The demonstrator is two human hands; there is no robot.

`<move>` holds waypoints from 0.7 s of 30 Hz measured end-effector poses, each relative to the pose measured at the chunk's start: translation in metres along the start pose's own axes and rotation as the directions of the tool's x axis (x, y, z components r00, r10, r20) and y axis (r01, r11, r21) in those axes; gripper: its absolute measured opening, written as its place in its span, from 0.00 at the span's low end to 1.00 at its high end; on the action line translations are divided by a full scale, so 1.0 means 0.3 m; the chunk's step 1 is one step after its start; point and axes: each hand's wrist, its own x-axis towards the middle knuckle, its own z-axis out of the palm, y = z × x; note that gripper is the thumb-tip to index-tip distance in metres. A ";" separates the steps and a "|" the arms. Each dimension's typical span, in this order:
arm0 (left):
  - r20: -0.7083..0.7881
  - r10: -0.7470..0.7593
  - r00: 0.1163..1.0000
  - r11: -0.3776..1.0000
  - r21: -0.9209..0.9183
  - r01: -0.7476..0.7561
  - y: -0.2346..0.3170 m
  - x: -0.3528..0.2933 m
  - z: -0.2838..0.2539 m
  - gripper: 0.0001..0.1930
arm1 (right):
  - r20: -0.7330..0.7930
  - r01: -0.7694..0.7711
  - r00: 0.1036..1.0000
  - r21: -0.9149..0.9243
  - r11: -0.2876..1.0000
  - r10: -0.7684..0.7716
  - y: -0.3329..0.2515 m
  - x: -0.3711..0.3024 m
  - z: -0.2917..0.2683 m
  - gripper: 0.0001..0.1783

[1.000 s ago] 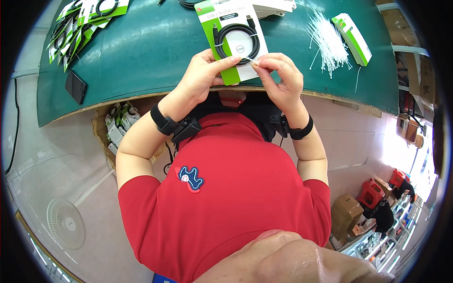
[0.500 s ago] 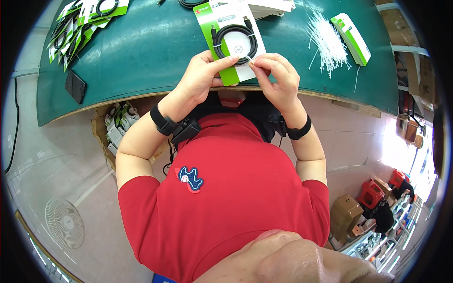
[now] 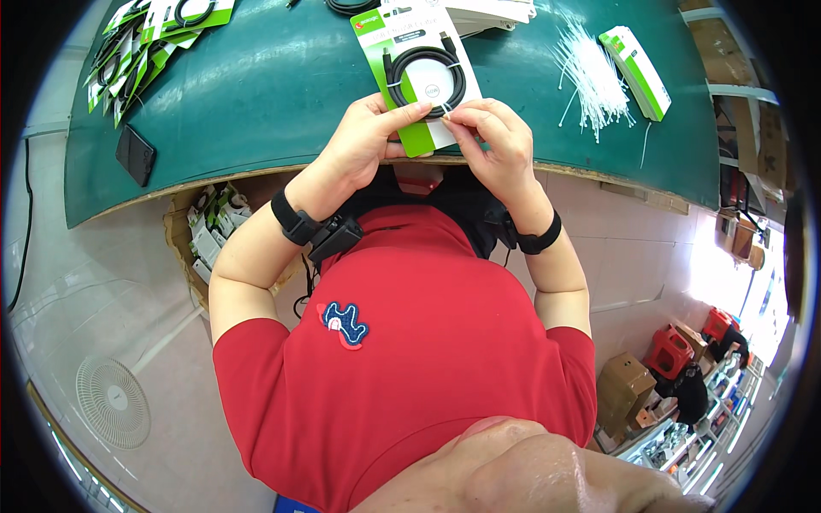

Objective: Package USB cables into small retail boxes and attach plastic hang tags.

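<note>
My left hand (image 3: 369, 135) grips the lower left of a green and white backing card (image 3: 416, 139), thumb on its front. A coiled black cable (image 3: 389, 79) lies against the card, held by white ties at its sides. At the bottom of the coil, my right hand (image 3: 496, 141) pinches a white cable tie (image 3: 446, 109) between thumb and forefinger. The card is tilted, its lower end near the table's front edge.
Loose white cable ties (image 3: 594, 81) are heaped to the right, beside a stack of green-and-white cards (image 3: 637, 73). Carded cables (image 3: 141, 56) pile up at far left, above a black phone (image 3: 136, 155). More blank cards (image 3: 487, 12) lie behind. A carton (image 3: 178, 231) stands under the green table (image 3: 256, 111).
My right hand has shifted slightly left, closer to the coil's lower edge. My left hand and the card stay almost where they were.
</note>
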 end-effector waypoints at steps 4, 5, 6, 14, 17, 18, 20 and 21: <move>0.017 -0.023 1.000 1.000 -0.020 0.023 0.007 -0.006 -0.001 0.15 | 0.029 0.033 0.999 -0.057 0.998 -0.031 -0.006 0.004 0.001 0.07; 0.017 -0.033 0.999 0.999 -0.020 0.033 0.007 -0.007 -0.003 0.15 | 0.044 0.051 0.998 -0.074 0.996 -0.048 -0.008 0.006 0.000 0.07; 0.017 -0.042 0.999 0.999 -0.020 0.043 0.007 -0.007 -0.004 0.16 | 0.044 0.050 0.998 -0.074 0.996 -0.047 -0.007 0.004 -0.001 0.07; 0.004 -0.026 1.000 0.999 -0.024 0.026 0.004 -0.015 -0.008 0.16 | 0.005 -0.100 0.995 0.180 0.979 0.101 -0.021 0.017 -0.032 0.06; -0.005 -0.021 1.000 1.000 -0.015 0.021 0.004 -0.016 -0.004 0.16 | 0.022 -0.106 0.994 0.181 0.978 0.104 -0.025 0.016 -0.031 0.06; -0.012 -0.022 1.000 1.000 -0.009 0.022 0.005 -0.016 -0.002 0.16 | 0.022 -0.106 0.994 0.180 0.978 0.103 -0.025 0.017 -0.030 0.06; -0.011 -0.021 1.000 1.000 -0.007 0.021 0.007 -0.017 -0.001 0.16 | 0.032 -0.107 0.994 0.179 0.978 0.103 -0.024 0.015 -0.029 0.06; -0.011 -0.019 1.000 1.000 -0.005 0.019 0.008 -0.017 -0.001 0.16 | 0.032 -0.107 0.994 0.178 0.978 0.103 -0.023 0.014 -0.027 0.06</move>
